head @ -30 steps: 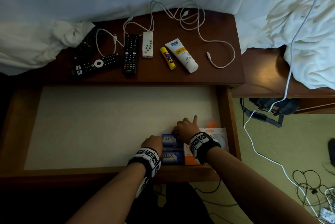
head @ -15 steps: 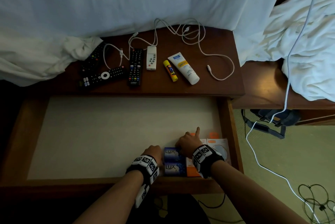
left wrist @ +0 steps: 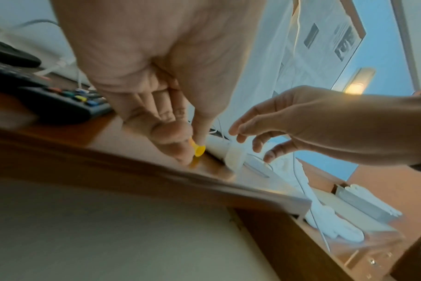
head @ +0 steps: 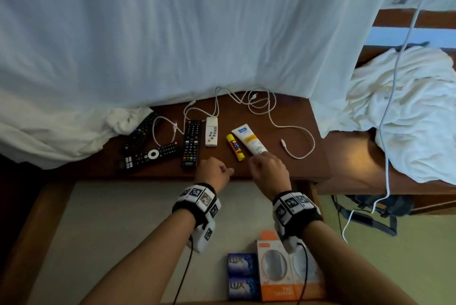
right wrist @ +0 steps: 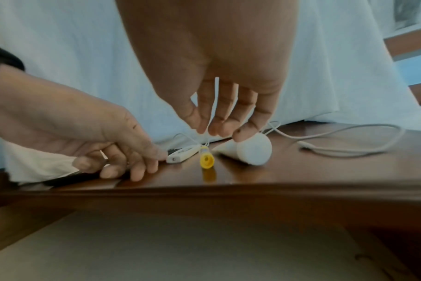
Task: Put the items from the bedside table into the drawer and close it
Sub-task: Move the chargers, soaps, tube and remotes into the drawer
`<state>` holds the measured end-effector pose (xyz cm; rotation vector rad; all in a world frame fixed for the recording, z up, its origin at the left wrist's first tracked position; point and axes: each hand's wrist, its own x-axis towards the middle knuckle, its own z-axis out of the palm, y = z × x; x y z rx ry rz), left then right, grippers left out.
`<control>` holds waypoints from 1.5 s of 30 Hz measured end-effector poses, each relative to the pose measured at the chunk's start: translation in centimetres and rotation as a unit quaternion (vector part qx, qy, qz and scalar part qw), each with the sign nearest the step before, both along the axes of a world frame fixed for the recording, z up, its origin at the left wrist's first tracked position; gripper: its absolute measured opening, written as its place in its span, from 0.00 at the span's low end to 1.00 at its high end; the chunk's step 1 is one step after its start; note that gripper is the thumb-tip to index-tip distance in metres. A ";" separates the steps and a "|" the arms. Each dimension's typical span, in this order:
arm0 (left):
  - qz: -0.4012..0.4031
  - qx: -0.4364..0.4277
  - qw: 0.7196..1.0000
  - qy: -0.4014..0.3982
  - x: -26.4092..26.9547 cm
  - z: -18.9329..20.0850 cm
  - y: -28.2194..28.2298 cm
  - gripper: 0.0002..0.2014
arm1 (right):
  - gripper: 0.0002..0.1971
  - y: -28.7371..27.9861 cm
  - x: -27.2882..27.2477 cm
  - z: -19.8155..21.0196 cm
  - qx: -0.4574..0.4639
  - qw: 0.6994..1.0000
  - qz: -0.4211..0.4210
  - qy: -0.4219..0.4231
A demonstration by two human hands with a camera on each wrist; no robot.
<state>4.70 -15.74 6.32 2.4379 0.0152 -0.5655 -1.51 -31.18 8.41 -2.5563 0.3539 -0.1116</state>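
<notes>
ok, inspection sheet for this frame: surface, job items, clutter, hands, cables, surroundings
Surface: dark wooden bedside table top, drawer open below.
Job's things: white lotion tube, yellow glue stick, white small remote and three black remotes on top; two blue soap boxes and orange-and-white boxes in the drawer.
Clutter: nothing seen.
Hands: left hand loosely curled, empty, near the glue stick; right hand open over the tube's cap.
Cables: white charging cable looped on top.
Surroundings: white bedsheet behind; crumpled white cloth to the right.

Both hands (head: 244,171) reach forward (fingers loosely curled, holding nothing).
</notes>
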 end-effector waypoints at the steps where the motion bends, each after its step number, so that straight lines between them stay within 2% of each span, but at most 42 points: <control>1: 0.017 -0.021 1.000 -0.007 0.8 0.4 -0.6 0.15 | 0.08 -0.3 1.0 0.1 0.006 1.000 -0.016 -0.006; 4: 0.062 -0.067 0.996 -0.001 2.6 0.7 -2.4 0.18 | 0.13 -1.2 3.3 -0.1 0.008 0.998 -0.048 0.031; 7: 0.080 -0.064 0.995 0.021 3.9 -0.3 -4.1 0.20 | 0.16 -1.9 4.3 -0.7 0.011 0.994 -0.071 0.083; 12: 0.114 -0.060 0.991 0.040 5.4 -4.1 -5.9 0.25 | 0.16 -3.0 5.3 -1.5 0.033 0.990 -0.080 0.108; 16: 0.132 -0.072 0.988 0.045 5.7 -4.9 -6.3 0.21 | 0.19 -3.5 5.7 -1.9 0.039 0.987 -0.088 0.130; 21: 0.112 -0.120 0.986 0.026 4.3 -2.4 -5.8 0.12 | 0.18 -3.7 4.4 -1.8 0.033 0.985 -0.064 0.159; 25: 0.095 -0.207 0.974 0.000 1.1 0.7 -3.9 0.10 | 0.17 -3.2 0.0 -1.4 0.128 0.978 -0.084 0.145; 28: 0.073 -0.244 0.967 0.010 -1.9 2.2 -1.9 0.05 | 0.23 -2.6 -4.1 -1.1 0.247 0.952 -0.120 0.136; 30: 0.076 -0.258 0.962 0.042 -4.0 2.4 -0.4 0.04 | 0.26 -2.1 -6.5 -0.6 0.346 0.913 -0.136 0.167; 33: 0.080 -0.248 0.959 0.111 -7.0 1.6 2.0 0.07 | 0.15 -1.3 -9.3 0.2 0.445 0.855 -0.096 0.250; 35: 0.081 -0.212 0.961 0.156 -8.6 0.1 3.2 0.07 | 0.12 -0.8 -10.2 -0.4 0.434 0.850 -0.082 0.289; 38: 0.097 -0.157 0.961 0.205 -10.3 -2.4 4.1 0.08 | 0.15 0.2 -10.3 -3.3 0.331 0.885 -0.085 0.316; 41: 0.105 -0.117 0.958 0.240 -10.9 -4.7 4.0 0.08 | 0.20 1.3 -9.5 -6.6 0.232 0.917 -0.101 0.307; 45: 0.106 -0.054 0.957 0.263 -10.6 -7.5 3.2 0.08 | 0.25 2.6 -8.0 -9.5 0.146 0.932 -0.110 0.312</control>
